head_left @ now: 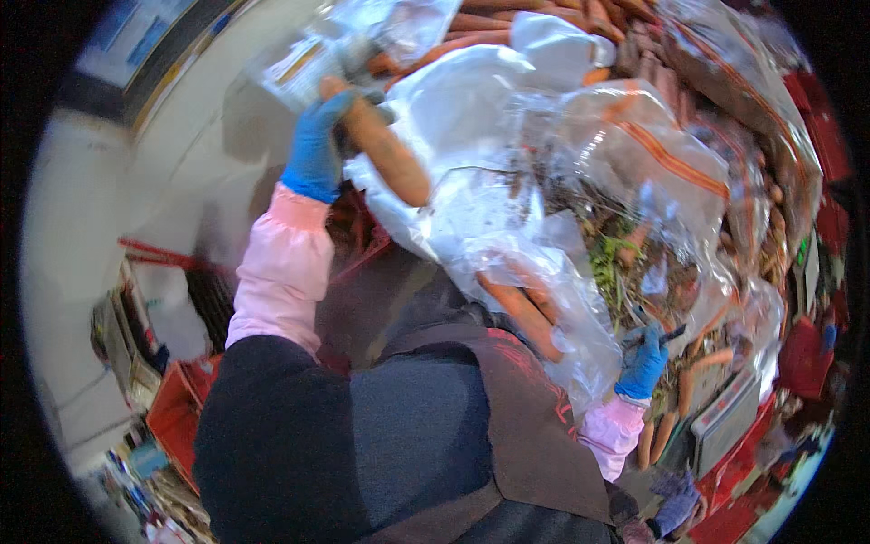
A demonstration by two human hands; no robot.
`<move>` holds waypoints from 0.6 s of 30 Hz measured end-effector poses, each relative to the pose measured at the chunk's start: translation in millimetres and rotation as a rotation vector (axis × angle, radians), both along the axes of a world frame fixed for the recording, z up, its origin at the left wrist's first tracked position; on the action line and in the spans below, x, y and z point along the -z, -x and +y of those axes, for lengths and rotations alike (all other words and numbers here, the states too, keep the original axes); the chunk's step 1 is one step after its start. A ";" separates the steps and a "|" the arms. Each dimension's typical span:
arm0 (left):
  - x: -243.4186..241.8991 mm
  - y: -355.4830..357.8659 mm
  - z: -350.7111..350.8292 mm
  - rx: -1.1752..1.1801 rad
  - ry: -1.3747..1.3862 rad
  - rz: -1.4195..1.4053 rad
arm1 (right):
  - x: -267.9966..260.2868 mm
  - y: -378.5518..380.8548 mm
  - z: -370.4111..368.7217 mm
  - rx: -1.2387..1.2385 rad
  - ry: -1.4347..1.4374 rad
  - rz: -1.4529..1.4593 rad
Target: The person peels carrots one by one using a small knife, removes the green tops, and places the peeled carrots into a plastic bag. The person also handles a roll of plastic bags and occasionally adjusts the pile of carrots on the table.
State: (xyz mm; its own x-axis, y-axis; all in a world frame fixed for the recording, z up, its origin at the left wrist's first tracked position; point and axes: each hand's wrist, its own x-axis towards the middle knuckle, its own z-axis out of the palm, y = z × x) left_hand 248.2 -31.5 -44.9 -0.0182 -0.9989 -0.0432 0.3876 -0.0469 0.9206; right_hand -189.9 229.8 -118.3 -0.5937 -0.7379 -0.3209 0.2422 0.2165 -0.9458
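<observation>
My left hand [325, 136], in a blue glove with a pink sleeve cuff, grips a large carrot [387, 153] at the upper left, beside a blurred packet bearing writing [302, 64]. My right hand [642, 357], also blue-gloved, is closed around a small dark tool [673, 333] at the lower right; its kind is unclear. Between the hands, more carrots [520, 313] lie in a clear plastic bag [578, 340]. White plastic sheeting [462, 102] spreads above that bag.
Many carrots [476, 24] are heaped at the top. Green leaf trimmings [612, 262] lie near large clear bags with orange stripes [669, 160]. A grey device resembling a scale [727, 421] stands at lower right. A red crate [180, 415] is at lower left.
</observation>
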 end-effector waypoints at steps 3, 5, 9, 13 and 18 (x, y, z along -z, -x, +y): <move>29.5 -117.1 21.8 -0.043 -0.152 -0.410 | 9.6 5.4 -6.8 -0.026 0.029 -0.027; 62.6 -145.6 39.2 -0.220 -0.157 -0.935 | -3.0 -1.7 -24.6 -0.079 -0.012 -0.034; 123.6 -152.4 41.8 -0.318 -0.106 -0.882 | 51.9 49.2 -56.1 -0.058 0.074 0.396; 70.3 -36.1 23.6 0.059 -0.013 -0.615 | 96.2 105.7 -109.8 0.004 -0.204 0.573; 24.3 70.8 21.7 0.476 0.147 -0.445 | 88.0 30.7 -150.5 -0.138 -0.554 0.953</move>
